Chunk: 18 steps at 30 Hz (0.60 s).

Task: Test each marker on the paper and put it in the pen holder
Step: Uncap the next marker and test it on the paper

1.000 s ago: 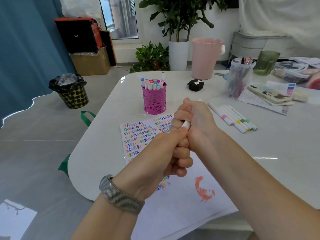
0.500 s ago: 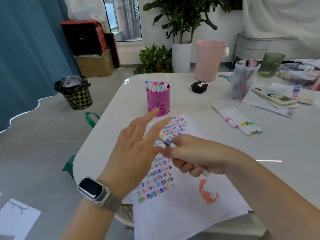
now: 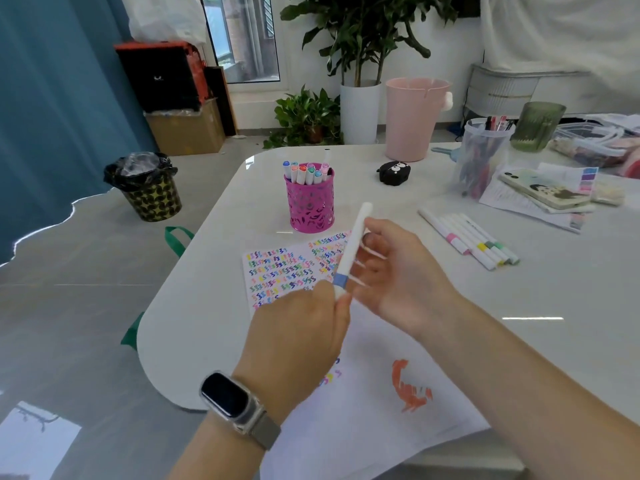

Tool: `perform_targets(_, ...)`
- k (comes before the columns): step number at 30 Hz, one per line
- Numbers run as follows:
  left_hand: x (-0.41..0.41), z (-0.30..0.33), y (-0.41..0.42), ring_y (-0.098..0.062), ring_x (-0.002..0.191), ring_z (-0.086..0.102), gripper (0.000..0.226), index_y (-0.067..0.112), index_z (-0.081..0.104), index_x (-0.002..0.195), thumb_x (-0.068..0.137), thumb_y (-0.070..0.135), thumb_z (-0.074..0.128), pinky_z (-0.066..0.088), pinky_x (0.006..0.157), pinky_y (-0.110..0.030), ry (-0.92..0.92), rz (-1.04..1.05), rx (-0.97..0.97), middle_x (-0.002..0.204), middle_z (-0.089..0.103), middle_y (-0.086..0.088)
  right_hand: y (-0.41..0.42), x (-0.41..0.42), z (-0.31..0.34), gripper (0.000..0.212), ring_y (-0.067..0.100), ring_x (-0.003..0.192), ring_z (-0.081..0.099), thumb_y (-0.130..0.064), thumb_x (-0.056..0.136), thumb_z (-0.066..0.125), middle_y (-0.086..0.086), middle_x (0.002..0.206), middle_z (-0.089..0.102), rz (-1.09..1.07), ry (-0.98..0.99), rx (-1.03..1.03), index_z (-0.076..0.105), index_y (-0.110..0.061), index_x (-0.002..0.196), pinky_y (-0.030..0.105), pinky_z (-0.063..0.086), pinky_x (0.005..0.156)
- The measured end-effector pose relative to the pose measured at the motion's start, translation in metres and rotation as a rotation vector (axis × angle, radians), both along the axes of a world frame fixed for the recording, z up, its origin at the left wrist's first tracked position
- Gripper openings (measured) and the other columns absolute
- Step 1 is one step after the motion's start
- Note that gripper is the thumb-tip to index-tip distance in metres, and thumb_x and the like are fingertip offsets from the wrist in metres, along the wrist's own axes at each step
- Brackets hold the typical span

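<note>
My left hand [image 3: 304, 327] pinches the lower end of a white marker with a blue band [image 3: 351, 252], which points up and away, capped at both ends. My right hand [image 3: 391, 271] is beside it with fingers spread and relaxed, palm turned toward the marker, holding nothing. Under both hands lies the white paper [image 3: 367, 403], covered with rows of coloured squiggles and an orange scribble. The pink openwork pen holder [image 3: 309, 204] stands beyond the paper with several markers in it. A row of several white markers [image 3: 467, 239] lies on the table to the right.
A clear cup of pens [image 3: 483, 154], a phone on papers [image 3: 543, 190] and a black case [image 3: 393, 172] sit at the back right of the white table [image 3: 194, 306]. The table's rounded edge runs along the left; a bin [image 3: 145, 187] stands on the floor.
The marker passed from my right hand to my left. My right hand let go and spread its fingers; the marker now stands more upright.
</note>
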<state>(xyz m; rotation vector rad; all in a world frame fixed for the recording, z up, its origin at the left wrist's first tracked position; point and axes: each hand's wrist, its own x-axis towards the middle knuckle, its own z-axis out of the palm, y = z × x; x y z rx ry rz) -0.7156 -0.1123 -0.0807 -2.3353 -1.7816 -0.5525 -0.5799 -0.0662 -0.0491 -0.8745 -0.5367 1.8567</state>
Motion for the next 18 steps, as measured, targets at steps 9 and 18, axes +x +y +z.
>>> perform_targets(9, 0.013, 0.009, -0.008, -0.016, 0.028, 0.016, 0.035, 0.018, 0.043, 0.062, 0.090, 0.034, 0.029, 0.010, 0.037, -0.015, 0.118, -0.100, -0.017, 0.036, 0.027, 0.005, 0.011, 0.000, 0.001, 0.048, 0.012, 0.027, 0.011, -0.023, 0.094, 0.041, -0.006, 0.036, 0.013, -0.063, 0.124, -0.172, 0.020, -0.023, 0.051, 0.016, 0.006, 0.039)
perform_targets(18, -0.041, 0.006, -0.029, -0.014, 0.050, 0.041, 0.042, 0.022, 0.038, 0.061, 0.090, 0.049, 0.023, 0.042, 0.058, -0.037, -0.496, -0.121, -0.356, 0.054, 0.044, -0.003, 0.062, 0.117, 0.011, 0.031, 0.012, 0.031, 0.016, 0.000, 0.064, 0.036, -0.006, 0.036, 0.018, -0.759, 0.423, 0.039, 0.023, -0.018, 0.043, 0.018, 0.017, 0.038)
